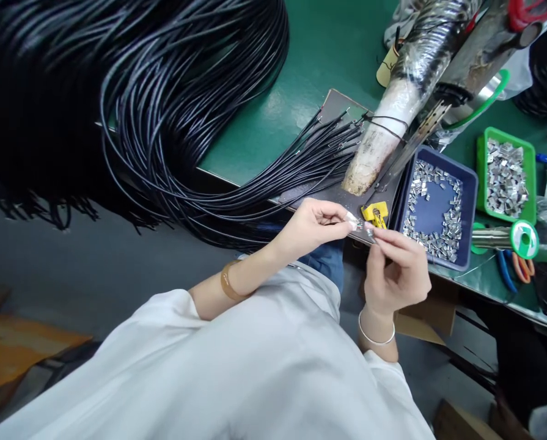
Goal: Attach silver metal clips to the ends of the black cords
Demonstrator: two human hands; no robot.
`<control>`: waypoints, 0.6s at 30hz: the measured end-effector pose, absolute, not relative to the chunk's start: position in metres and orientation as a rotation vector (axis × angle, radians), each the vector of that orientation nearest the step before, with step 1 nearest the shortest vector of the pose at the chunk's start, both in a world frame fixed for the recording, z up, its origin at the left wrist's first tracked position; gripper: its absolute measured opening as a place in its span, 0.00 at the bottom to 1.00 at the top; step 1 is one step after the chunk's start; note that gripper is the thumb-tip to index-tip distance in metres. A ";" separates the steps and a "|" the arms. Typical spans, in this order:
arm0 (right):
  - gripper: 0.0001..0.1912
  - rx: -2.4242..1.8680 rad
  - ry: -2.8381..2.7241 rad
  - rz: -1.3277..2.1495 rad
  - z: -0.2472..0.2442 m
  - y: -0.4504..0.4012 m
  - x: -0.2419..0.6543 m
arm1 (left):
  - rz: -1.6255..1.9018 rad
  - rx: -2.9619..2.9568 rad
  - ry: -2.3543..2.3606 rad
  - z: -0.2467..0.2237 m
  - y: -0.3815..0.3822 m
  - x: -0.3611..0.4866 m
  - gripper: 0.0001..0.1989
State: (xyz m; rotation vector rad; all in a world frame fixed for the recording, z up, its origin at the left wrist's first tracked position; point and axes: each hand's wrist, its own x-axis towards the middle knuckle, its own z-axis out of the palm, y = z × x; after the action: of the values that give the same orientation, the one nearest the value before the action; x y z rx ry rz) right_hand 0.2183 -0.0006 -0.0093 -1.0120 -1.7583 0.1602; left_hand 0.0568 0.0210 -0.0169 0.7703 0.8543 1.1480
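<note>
My left hand [321, 223] is closed in a pinch, with white wrapping on a fingertip. A small silver tip pokes out of this pinch; most of what it belongs to is hidden by the fingers. Close by on the right, my right hand [395, 263] pinches a small silver metal piece [369, 232] between thumb and fingers. The two sets of fingertips nearly meet at the bench edge. Just beyond them lies a yellow tool-like part [376, 214]. Black cables [255, 189] with stripped ends fan across a dark board [332, 107] behind my left hand.
A blue tray [442, 186] and a green tray [506, 177] hold many small metal pieces. A wrapped post [383, 134] slants over the board beside a soldering iron [420, 137]. A wire spool [523, 238] and orange-and-blue-handled pliers [514, 269] lie right. Heaped cable [186, 79] fills the left.
</note>
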 end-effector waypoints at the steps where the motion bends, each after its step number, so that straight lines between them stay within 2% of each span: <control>1: 0.13 -0.994 -1.788 0.131 -0.011 0.000 0.217 | 1.161 0.783 0.862 -0.016 0.021 0.057 0.06; 3: 0.13 -1.000 -1.779 0.168 -0.015 0.002 0.216 | 1.176 0.819 0.893 -0.014 0.021 0.057 0.06; 10: 0.03 -1.096 -1.558 0.633 -0.015 0.007 0.216 | 1.150 0.941 0.941 -0.012 0.021 0.055 0.05; 18: 0.04 -1.068 -1.501 0.569 -0.021 0.005 0.215 | 1.179 0.914 0.916 -0.012 0.022 0.057 0.03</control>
State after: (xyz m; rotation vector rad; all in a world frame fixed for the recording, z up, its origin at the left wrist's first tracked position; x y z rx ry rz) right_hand 0.2150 0.0048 -0.0206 -1.0677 -1.5014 0.5688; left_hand 0.0571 0.0221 -0.0115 0.9138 0.9156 1.1792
